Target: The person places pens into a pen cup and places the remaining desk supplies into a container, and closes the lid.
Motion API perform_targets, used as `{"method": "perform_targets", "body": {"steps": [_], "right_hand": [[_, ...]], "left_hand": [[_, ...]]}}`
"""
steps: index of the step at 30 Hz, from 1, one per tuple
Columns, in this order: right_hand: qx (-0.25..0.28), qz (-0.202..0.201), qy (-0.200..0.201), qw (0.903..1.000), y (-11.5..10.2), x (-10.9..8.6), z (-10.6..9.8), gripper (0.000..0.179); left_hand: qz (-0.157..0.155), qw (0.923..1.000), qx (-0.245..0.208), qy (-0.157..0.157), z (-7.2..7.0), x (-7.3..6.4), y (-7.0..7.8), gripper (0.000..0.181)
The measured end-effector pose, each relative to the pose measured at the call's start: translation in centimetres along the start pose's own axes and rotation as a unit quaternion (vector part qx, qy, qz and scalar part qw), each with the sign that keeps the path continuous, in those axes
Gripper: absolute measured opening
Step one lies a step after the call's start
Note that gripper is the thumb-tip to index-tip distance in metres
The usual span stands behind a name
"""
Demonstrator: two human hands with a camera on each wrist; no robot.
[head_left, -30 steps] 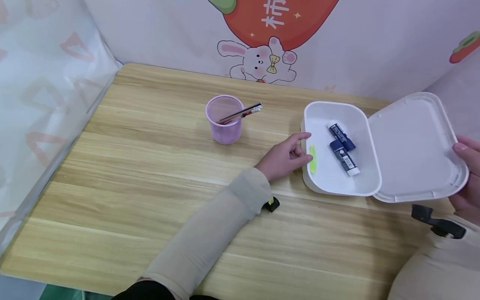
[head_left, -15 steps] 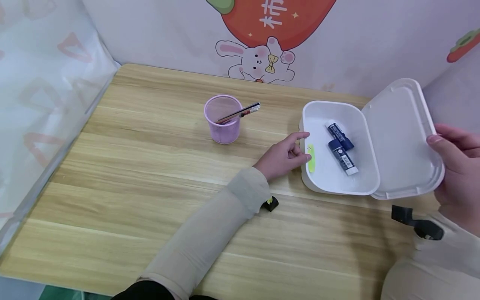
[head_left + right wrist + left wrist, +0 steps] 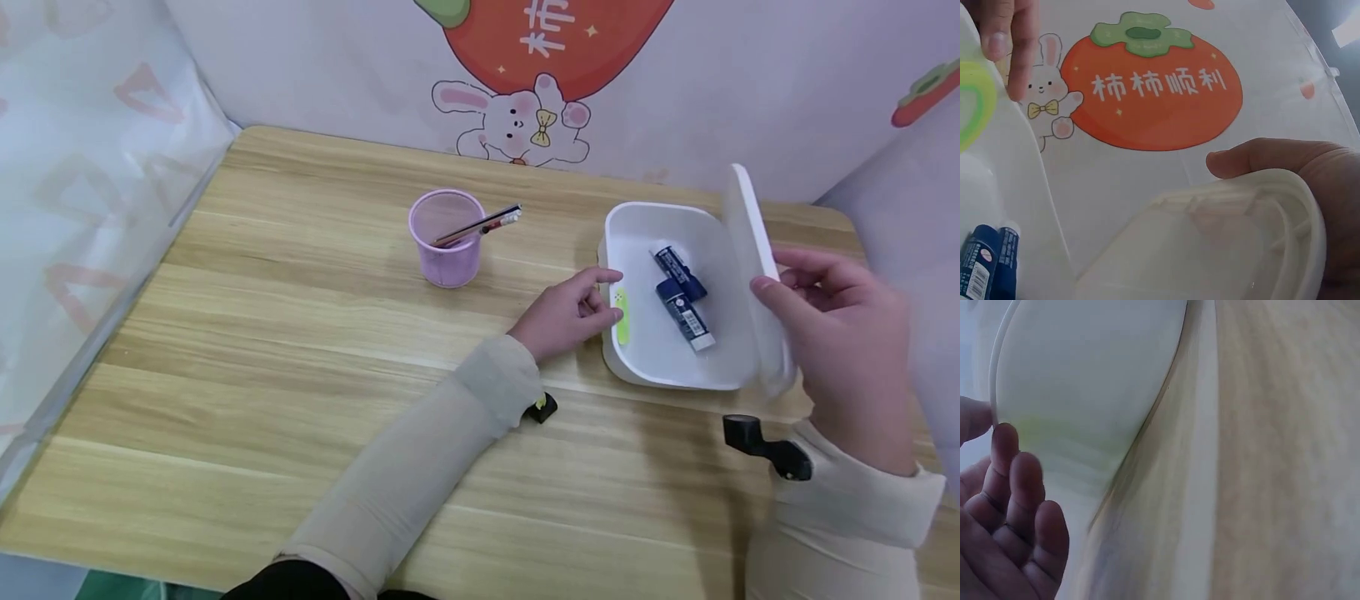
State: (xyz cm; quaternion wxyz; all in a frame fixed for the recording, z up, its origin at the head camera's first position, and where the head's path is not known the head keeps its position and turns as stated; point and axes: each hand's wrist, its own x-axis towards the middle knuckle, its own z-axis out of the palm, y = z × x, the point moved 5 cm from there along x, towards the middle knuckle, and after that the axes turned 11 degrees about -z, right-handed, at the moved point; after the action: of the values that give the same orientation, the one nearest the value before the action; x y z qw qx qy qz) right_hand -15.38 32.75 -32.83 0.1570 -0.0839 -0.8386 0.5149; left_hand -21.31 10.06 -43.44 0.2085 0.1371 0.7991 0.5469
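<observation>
My left hand (image 3: 566, 317) holds the left rim of a white plastic box (image 3: 738, 358), index finger and thumb over the edge. In the left wrist view its other fingers (image 3: 1027, 481) curl beside the outer wall. The right hand (image 3: 851, 333) grips the white lid (image 3: 756, 242) by its edge, thumb on one side. That lid stands nearly upright along the box's right side. Two dark blue glue sticks, one farther back (image 3: 678, 271) and one in front (image 3: 686, 317), lie inside. A bright yellow-green piece (image 3: 622, 329) is against the left inner wall.
A pink-purple cup (image 3: 450, 268) with several pencils (image 3: 487, 225) leaning in it stands left of the box. The wooden table (image 3: 300, 333) meets a printed white wall sheet (image 3: 675, 108) at the back. A black wrist strap piece (image 3: 765, 446) sticks out from the right sleeve.
The right hand has swung the lid leftward and up, from lying tilted out to the right to nearly upright beside the box. The left hand has stayed at the rim.
</observation>
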Motion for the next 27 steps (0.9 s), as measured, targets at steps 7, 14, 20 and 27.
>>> {"method": "perform_targets", "body": {"steps": [7,14,20,27], "right_hand": [[-0.139,-0.053,-0.033,0.9883,-0.8,-0.7,2.1,0.040],[-0.250,-0.140,-0.074,0.9553,-1.8,-1.3,4.2,0.043],[-0.235,-0.176,-0.082,0.9525,-1.8,-1.6,5.3,0.040],[-0.193,-0.193,-0.094,0.9573,-1.5,-1.6,5.9,0.034]], "left_hand": [[0.012,0.9987,-0.044,0.024,0.3,-0.8,1.3,0.025],[-0.037,0.9735,-0.219,-0.053,1.2,-1.6,3.0,0.030],[-0.064,0.9507,-0.285,-0.105,2.0,-2.2,3.6,0.043],[-0.060,0.9341,-0.322,-0.142,2.8,-2.2,3.6,0.046]]}}
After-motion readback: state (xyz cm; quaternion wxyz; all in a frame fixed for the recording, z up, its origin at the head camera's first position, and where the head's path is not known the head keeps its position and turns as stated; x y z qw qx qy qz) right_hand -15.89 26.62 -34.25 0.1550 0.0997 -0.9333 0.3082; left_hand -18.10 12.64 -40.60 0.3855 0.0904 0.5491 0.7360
